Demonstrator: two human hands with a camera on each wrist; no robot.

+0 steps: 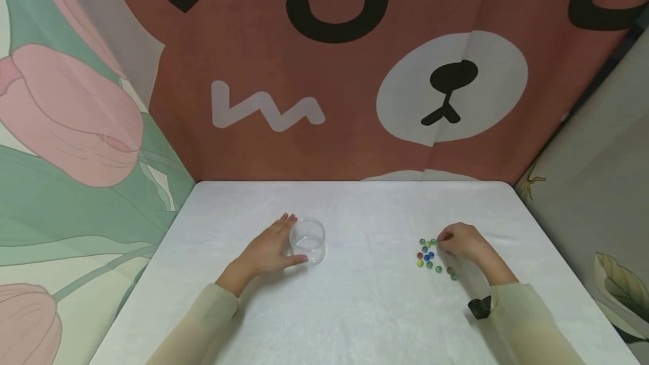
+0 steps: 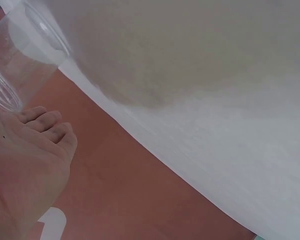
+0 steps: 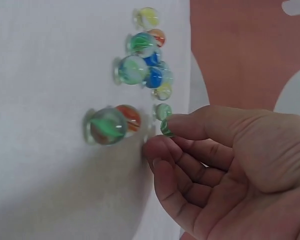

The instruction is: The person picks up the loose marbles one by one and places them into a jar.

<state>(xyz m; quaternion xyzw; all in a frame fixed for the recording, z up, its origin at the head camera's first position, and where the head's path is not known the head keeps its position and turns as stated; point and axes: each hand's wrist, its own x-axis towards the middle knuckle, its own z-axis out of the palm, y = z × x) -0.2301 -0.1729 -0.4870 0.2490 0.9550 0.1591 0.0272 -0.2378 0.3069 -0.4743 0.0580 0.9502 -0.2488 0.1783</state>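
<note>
A clear, round plastic cup (image 1: 307,241) stands upright on the white table. My left hand (image 1: 271,249) is beside it, fingers extended along its far left side and thumb near the front of its base. In the left wrist view the cup (image 2: 27,50) sits just beyond the fingers of the left hand (image 2: 30,160). Over on the right, my right hand (image 1: 463,241) is at the edge of a cluster of glass marbles (image 1: 427,258). Its thumb and index finger pinch a green marble (image 3: 165,128), which the thumb partly covers.
A green marble (image 3: 107,126) and an orange marble (image 3: 129,118) lie a little apart from the cluster, closer to the right wrist. A small black object (image 1: 479,307) shows by the right sleeve. Printed curtains (image 1: 355,151) hang behind the table's far edge and at both sides.
</note>
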